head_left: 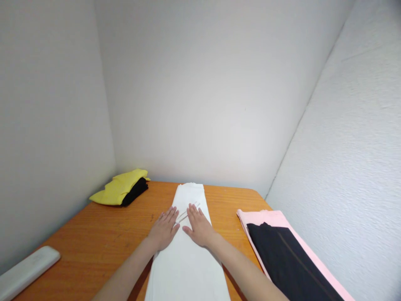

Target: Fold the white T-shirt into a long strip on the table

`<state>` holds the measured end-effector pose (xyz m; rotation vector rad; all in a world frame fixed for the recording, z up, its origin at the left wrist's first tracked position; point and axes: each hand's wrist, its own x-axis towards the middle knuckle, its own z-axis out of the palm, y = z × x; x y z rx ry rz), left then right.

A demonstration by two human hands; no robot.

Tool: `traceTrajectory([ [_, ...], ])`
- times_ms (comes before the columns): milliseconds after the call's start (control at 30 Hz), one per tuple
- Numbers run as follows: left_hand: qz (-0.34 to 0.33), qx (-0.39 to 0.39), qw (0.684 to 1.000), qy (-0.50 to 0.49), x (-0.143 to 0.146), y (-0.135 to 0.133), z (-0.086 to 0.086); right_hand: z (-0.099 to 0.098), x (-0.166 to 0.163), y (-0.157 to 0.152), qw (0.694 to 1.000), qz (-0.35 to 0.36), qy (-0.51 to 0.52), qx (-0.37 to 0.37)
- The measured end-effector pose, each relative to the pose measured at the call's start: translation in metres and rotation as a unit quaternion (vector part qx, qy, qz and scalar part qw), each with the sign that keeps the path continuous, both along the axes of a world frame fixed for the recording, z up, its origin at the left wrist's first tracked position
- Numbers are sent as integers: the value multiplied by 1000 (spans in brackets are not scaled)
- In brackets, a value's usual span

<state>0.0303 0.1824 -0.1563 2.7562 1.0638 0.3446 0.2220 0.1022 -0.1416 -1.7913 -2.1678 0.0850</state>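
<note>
A long white folded garment (188,267) lies down the middle of the orange wooden table (103,238), running from the near edge toward the far wall. My left hand (164,230) rests flat on its left side, fingers spread. Beside it, my right hand (199,228) lies flat on the cloth as well, fingers apart. The two thumbs almost meet near a faint printed mark on the fabric. Neither hand grips anything.
A folded yellow cloth (117,191) with a black piece (135,192) tucked under it sits at the far left corner. At the right edge a pink cloth (269,218) carries a black garment (288,263). A white flat object (26,271) lies at the near left. Walls enclose three sides.
</note>
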Motion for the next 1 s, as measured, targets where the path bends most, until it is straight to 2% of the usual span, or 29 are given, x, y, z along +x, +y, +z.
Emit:
traceTrajectory([
  [167, 8, 5, 1000, 1, 1, -1, -2, 18, -2, -82, 993, 96, -7, -71],
  [333, 12, 21, 1000, 14, 1, -5, 1, 40, -9, -154, 983, 159, 14, -90],
  [400, 12, 29, 999, 19, 0, -6, 2, 34, -10, -175, 980, 178, 20, -90],
  [500, 11, 43, 999, 23, -2, -7, 5, 7, -10, -195, 981, 178, 15, -75],
  [600, 4, 68, 998, 17, -3, -8, 13, -19, -6, -205, 985, 160, 14, -57],
  [667, -11, 95, 995, 8, 0, -15, 21, -21, -3, -209, 984, 160, 22, -70],
  [733, -10, 114, 993, 5, 3, -32, 29, -7, 0, -207, 985, 143, 29, -87],
  [867, -2, 95, 995, 12, 8, -84, 33, 32, -4, -181, 998, 17, 40, -51],
  [933, -24, 73, 997, 9, 5, -106, 29, 39, -12, -161, 998, -23, 46, -34],
  [1000, -25, 51, 998, 15, -4, -118, 23, 35, -20, -145, 998, -18, 49, -35],
])
